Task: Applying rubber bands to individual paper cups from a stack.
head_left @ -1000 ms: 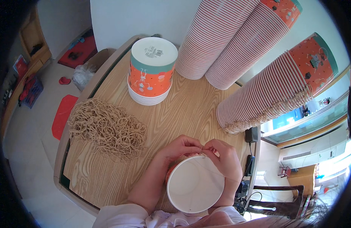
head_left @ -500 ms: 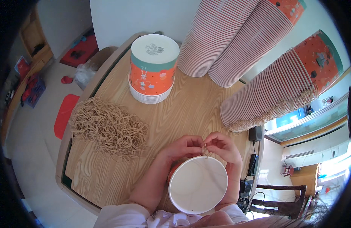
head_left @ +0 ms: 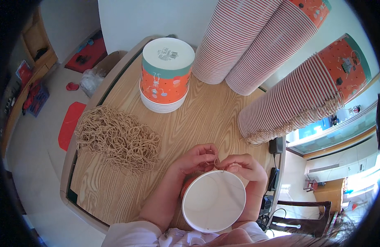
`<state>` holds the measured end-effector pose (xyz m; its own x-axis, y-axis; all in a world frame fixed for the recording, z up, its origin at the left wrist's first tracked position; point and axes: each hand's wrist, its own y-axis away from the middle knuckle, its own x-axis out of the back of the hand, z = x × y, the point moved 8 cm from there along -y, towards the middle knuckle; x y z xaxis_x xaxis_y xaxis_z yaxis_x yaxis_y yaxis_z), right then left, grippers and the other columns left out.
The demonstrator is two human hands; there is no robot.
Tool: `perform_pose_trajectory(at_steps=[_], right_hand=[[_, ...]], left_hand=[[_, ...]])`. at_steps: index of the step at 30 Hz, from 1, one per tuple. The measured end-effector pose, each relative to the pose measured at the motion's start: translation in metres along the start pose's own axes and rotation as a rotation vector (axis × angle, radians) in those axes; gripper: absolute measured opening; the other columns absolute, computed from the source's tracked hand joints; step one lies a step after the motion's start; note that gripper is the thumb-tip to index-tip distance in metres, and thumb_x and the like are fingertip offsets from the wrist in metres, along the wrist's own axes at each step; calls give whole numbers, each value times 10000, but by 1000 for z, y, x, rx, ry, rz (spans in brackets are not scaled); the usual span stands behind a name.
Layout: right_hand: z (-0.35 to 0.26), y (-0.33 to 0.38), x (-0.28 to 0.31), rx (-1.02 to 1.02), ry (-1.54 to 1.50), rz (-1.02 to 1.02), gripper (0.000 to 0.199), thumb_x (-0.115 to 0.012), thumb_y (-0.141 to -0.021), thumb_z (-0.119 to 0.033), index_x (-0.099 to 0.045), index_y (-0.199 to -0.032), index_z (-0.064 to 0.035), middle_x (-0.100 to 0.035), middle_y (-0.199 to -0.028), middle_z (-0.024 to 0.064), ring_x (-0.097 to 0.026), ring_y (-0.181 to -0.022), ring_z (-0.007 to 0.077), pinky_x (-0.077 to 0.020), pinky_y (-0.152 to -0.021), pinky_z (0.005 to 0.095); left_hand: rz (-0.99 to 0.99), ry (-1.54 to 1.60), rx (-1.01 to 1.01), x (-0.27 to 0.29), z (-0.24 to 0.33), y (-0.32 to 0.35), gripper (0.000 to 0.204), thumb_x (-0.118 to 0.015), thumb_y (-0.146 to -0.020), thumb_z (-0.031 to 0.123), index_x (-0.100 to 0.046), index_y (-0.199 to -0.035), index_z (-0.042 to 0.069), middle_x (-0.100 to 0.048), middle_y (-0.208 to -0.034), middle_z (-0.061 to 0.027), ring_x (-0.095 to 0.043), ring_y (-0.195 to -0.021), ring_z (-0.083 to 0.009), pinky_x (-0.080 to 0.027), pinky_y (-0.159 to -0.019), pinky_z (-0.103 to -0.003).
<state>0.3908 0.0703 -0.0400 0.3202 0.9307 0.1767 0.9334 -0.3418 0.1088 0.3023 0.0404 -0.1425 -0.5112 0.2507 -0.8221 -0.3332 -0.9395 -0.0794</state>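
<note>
A white-lined paper bucket (head_left: 214,202) leans against me with its open mouth facing up; a bit of its orange outside shows at the left. Above its far rim, both my hands pinch a thin tan string (head_left: 216,162), which forms a small loop at the rim. My left hand (head_left: 197,159) has its fingers closed on the string. Opposite it, my right hand (head_left: 243,166) also grips the string between thumb and forefinger. A loose pile of the same string (head_left: 116,138) lies on the table left of my hands, with a strand running toward them.
A short stack of upturned orange buckets (head_left: 163,84) stands at the table's back. Tall nested bucket stacks (head_left: 235,39) rise behind. On the right, another bucket stack (head_left: 286,96) has string loops along its side. Black adapters (head_left: 275,145) and cables sit at the right edge.
My right hand has moved slightly right and down, and its fingers lie lower. The left hand has shifted slightly left; a string loop shows more plainly between them.
</note>
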Motion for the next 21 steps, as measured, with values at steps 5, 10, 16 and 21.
perform_pose_trajectory(at_steps=[5, 10, 16, 21], right_hand=[[-13, 2, -9, 43, 122, -149, 221, -576, -936, -155, -653, -1038, 25, -666, -959, 133, -639, -917, 225, -488, -792, 314], [-25, 4, -14, 88, 184, -200, 227, -586, -928, -155, -660, -1000, 47, -669, -934, 129, -641, -878, 226, -488, -781, 307], [-7, -3, -2, 100, 79, -31, 183, -671, -823, 5, -666, -1005, -12, -657, -880, 89, -625, -848, 174, -482, -734, 283], [21, -4, -8, 158, 25, -13, 261, -733, -748, 17, -678, -999, -29, -610, -816, 58, -549, -716, 143, -444, -652, 274]], left_hand=[[-69, -21, 9, -6, 6, 2, 134, -625, -893, 173, -542, -952, 86, -660, -842, -53, -521, -568, -81, -372, -470, -198], [-103, -56, 45, -11, 7, 6, 116, -615, -899, 162, -542, -939, 82, -663, -853, -66, -533, -575, -85, -372, -459, -199], [-54, -85, 106, -9, 3, 6, 118, -623, -889, 155, -549, -915, 67, -644, -820, -68, -549, -585, -95, -416, -477, -212], [-89, -86, 109, -17, 4, 2, 90, -603, -899, 136, -556, -933, 68, -608, -779, -24, -541, -581, -83, -423, -477, -213]])
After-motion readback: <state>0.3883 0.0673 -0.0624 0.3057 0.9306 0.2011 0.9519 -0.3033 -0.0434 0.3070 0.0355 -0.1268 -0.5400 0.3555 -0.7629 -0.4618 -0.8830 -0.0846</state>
